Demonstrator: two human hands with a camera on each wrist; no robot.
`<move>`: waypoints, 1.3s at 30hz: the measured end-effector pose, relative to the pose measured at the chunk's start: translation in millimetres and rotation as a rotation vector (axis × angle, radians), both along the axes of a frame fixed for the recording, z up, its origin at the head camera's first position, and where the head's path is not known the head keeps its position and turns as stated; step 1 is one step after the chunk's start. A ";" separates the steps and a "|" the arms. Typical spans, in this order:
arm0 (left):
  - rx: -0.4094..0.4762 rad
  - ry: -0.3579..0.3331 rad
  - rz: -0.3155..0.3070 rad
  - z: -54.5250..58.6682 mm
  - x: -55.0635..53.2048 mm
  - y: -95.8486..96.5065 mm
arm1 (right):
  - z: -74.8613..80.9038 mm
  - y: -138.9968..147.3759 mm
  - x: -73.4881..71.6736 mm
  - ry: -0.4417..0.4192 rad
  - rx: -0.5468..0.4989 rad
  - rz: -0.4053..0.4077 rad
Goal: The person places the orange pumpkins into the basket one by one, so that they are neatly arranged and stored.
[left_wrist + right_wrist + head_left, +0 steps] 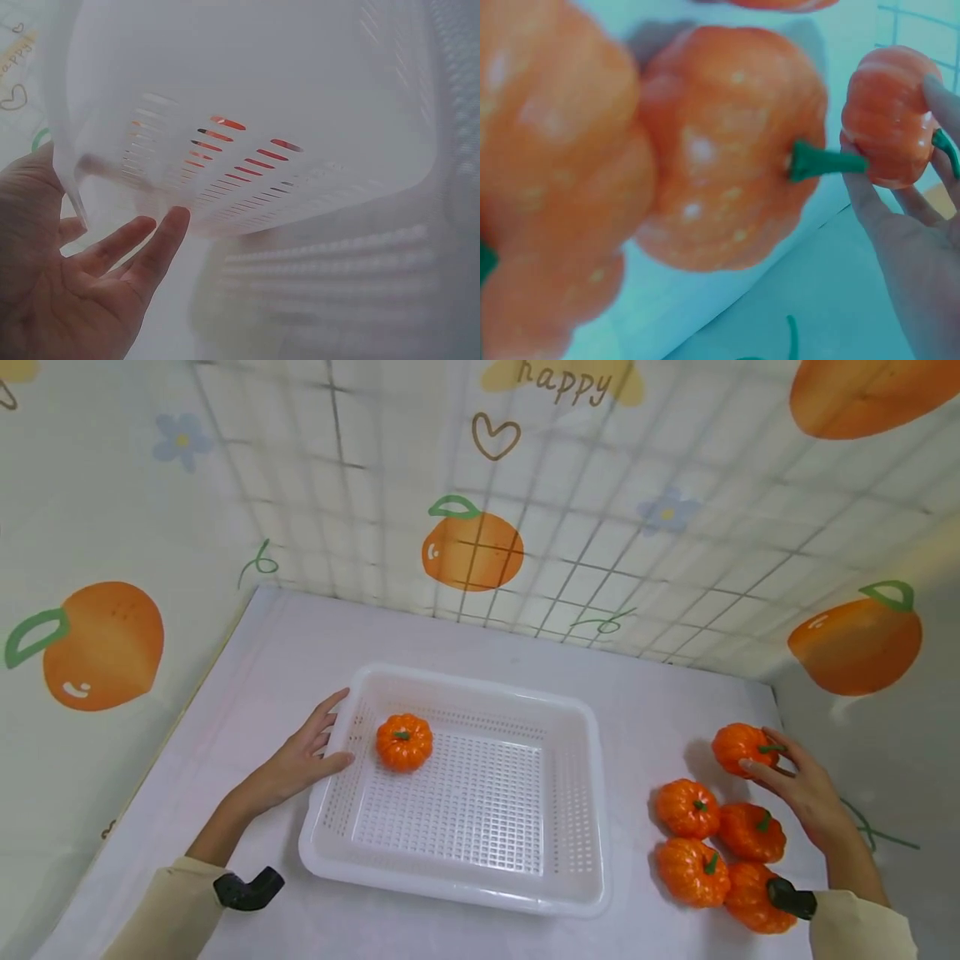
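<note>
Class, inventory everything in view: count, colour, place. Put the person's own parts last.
basket: 1, white, on the table
basket pumpkin: 1, orange, inside, left part
loose pumpkins: 4, orange, right of the basket
held pumpkin: 1, orange, in right grip
table: 1, pale, under the basket
walls: 3, pale, left, back, right
printed oranges: 4, orange, on walls
printed flowers: 2, blue, on walls
grid lines: many, dark, at back
sleeves: 2, cream, bottom edge
wrist devices: 2, black, at the sleeves
left grip: 1, at the basket's left rim
right grip: 1, holding that pumpkin
</note>
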State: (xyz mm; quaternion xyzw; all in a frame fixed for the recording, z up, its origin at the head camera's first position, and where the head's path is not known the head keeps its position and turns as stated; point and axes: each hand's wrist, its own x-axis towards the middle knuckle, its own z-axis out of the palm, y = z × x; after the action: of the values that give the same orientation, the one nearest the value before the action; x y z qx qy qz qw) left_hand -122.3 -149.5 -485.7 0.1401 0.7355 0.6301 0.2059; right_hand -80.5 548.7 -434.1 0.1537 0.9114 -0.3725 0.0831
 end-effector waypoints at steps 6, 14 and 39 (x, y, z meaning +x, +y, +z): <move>-0.003 -0.017 -0.022 -2.6 0.3 7.5 | 10.6 -7.8 3.0 0.024 0.021 0.057; 0.024 -0.051 -0.014 -10.6 5.8 12.4 | 24.3 -26.3 -9.2 0.049 0.009 0.115; 0.000 0.005 0.015 0.2 6.0 6.1 | 59.5 -121.4 -60.7 0.161 -0.052 0.294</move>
State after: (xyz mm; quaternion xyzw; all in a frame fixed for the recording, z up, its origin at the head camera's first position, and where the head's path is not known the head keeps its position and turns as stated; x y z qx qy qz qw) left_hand -116.3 -143.4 -485.5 0.1364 0.7371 0.6311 0.1993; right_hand -141.1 427.3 -374.7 -0.0137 0.9179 -0.3909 0.0671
